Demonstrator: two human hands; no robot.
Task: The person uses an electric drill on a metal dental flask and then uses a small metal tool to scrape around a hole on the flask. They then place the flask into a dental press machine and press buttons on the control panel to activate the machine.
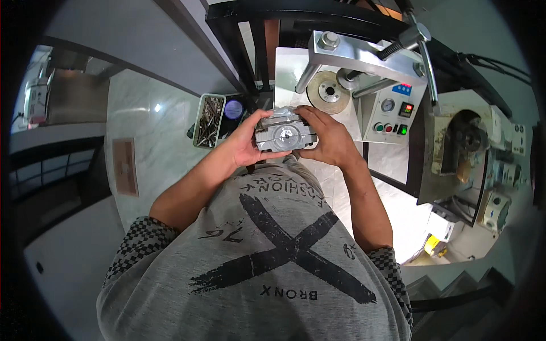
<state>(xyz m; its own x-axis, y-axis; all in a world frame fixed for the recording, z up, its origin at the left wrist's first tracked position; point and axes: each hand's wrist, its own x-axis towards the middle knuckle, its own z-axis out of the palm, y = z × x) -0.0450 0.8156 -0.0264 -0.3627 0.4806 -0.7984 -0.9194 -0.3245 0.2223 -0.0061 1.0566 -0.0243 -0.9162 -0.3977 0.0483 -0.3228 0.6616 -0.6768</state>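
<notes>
Between my two hands is a blocky grey metal mould [286,137] with a round raised disc on its near face and seams along its sides. My left hand [245,141] grips its left end, thumb along the top edge and fingers reaching under the near edge. On the other end, my right hand [331,138] is closed, its fingers over the far right corner and its thumb near the lower right. Something shiny and pale shows at the mould's far edge; I cannot make out what it is. The mould is held in front of my body, near the worktop's front edge.
A bench press [372,55] with a metal crossbar and a round plate [330,91] stands ahead to the right, beside its control box [392,111]. Left of my hands are a tray of metal pieces [210,120] and a purple-lidded tub [234,109]. A stained machine [463,142] sits far right.
</notes>
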